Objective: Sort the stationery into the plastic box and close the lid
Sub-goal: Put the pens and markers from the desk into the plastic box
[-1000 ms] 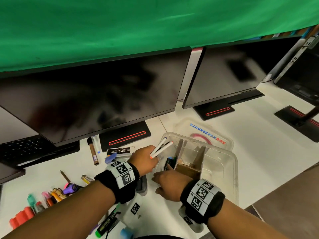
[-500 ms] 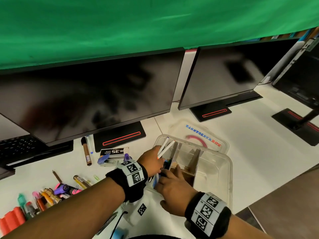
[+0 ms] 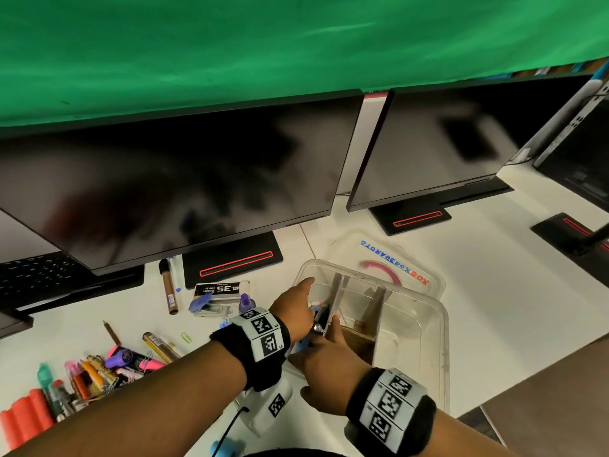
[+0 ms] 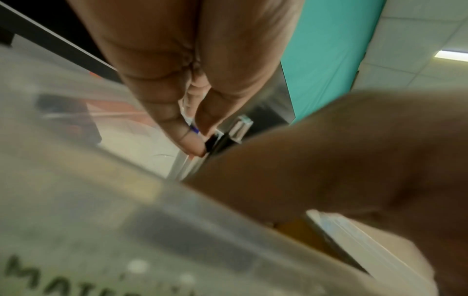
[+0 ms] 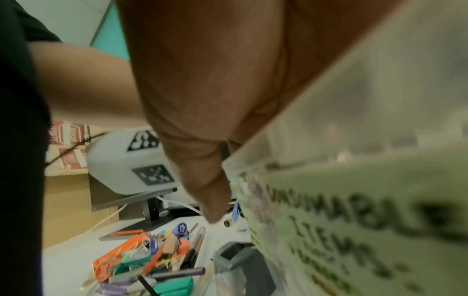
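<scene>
The clear plastic box [image 3: 443, 341] with cardboard dividers stands lidless on the white desk. Its lid [image 3: 389, 258], printed with blue and red letters, lies flat behind it. My left hand [image 3: 296, 308] reaches down into the box's left compartment. In the left wrist view its fingertips [image 4: 187, 144] pinch a few white and black pens [image 4: 185, 168] low inside the box. My right hand [image 3: 329, 364] grips the box's near left rim, thumb up beside the first divider. In the right wrist view its fingers [image 5: 215, 200] lie outside the box wall [image 5: 354, 140].
A pile of markers, highlighters and clips [image 3: 99, 367] lies at the desk's left front. A blue stapler [image 3: 207, 308], a staples box [image 3: 220, 289] and a brown marker [image 3: 169, 291] lie under the big monitor [image 3: 181, 192]. A white tagged device [image 3: 270, 407] sits under my left wrist.
My left hand has lowered the pens from above the rim down into the box's left compartment. My right hand has shifted a little along the near rim.
</scene>
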`<state>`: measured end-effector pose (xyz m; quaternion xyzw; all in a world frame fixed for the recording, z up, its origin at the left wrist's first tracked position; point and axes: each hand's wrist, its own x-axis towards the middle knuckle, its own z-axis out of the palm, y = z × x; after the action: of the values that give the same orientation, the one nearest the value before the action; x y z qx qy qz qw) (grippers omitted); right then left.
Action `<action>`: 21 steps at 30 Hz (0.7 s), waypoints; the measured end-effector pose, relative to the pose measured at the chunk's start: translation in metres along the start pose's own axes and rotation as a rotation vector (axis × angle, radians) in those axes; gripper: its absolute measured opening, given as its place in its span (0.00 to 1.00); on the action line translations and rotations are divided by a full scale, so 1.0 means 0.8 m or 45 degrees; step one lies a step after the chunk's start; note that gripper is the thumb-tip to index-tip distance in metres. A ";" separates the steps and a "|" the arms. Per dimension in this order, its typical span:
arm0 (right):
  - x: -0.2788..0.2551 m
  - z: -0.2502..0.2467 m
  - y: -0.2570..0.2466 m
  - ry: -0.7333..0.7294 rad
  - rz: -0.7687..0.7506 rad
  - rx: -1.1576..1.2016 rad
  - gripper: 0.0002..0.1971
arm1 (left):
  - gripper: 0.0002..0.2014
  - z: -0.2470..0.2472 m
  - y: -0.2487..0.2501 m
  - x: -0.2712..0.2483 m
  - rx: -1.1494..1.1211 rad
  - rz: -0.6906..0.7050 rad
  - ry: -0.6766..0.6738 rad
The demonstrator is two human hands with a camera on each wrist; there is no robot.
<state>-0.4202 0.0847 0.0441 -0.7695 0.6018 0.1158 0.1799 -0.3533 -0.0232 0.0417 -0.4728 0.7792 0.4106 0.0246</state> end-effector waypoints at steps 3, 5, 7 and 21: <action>-0.023 -0.001 0.015 0.109 -0.116 0.300 0.22 | 0.28 -0.003 -0.003 0.000 0.005 0.022 0.035; -0.038 0.000 0.027 0.200 -0.163 0.436 0.21 | 0.22 -0.005 -0.007 0.001 0.002 0.038 0.064; -0.046 0.003 0.037 0.288 -0.191 0.401 0.19 | 0.17 -0.011 -0.010 -0.001 -0.046 0.075 0.099; -0.044 0.019 0.012 0.099 0.020 0.389 0.21 | 0.11 -0.124 -0.174 0.009 -0.021 -0.284 0.585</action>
<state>-0.4377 0.1202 0.0429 -0.7323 0.6250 -0.0057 0.2704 -0.2171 -0.1241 0.0184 -0.6370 0.7040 0.2933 -0.1118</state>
